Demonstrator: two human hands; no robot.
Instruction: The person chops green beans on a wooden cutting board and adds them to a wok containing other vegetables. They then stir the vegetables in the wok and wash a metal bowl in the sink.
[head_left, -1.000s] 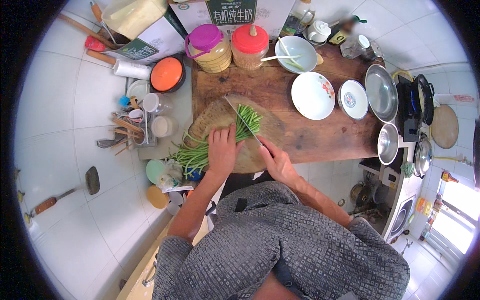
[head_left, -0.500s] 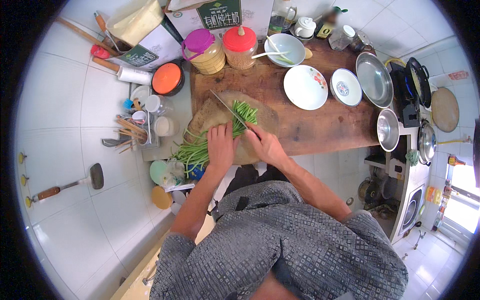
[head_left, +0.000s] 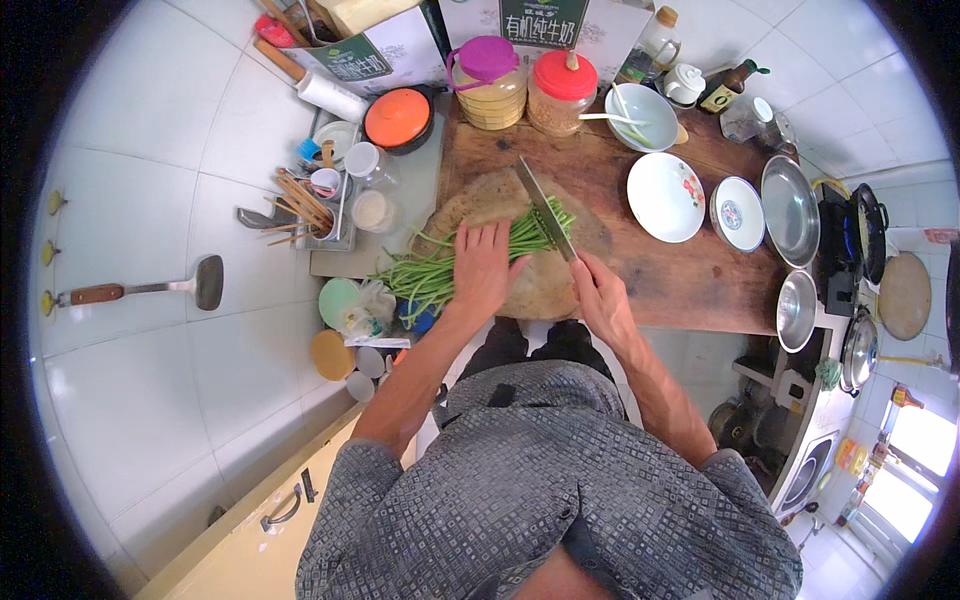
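A bunch of long green beans (head_left: 425, 278) lies across a round wooden chopping board (head_left: 590, 222), its loose ends hanging past the left edge. My left hand (head_left: 484, 268) is closed over the middle of the bunch, fingers side by side on top, thumb toward the knife. In my right hand (head_left: 602, 297) is the handle of a kitchen knife (head_left: 541, 205), its long blade pointing away and to the left. The blade stands across the beans near their right end, with short bean pieces partly showing beside it. Whether its edge touches the board cannot be made out.
Right of the board are a flowered plate (head_left: 662, 210), a small bowl (head_left: 737, 215) and metal basins (head_left: 790, 222). Behind stand lidded jars (head_left: 562, 98) and a bowl with a spoon (head_left: 655, 105). Chopsticks (head_left: 303, 203) stand at the left; a stove (head_left: 838, 250) is far right.
The knife and my right hand have moved right along the bunch relative to my left hand, toward the cut end. My left hand stays on the beans. The whole view has shifted.
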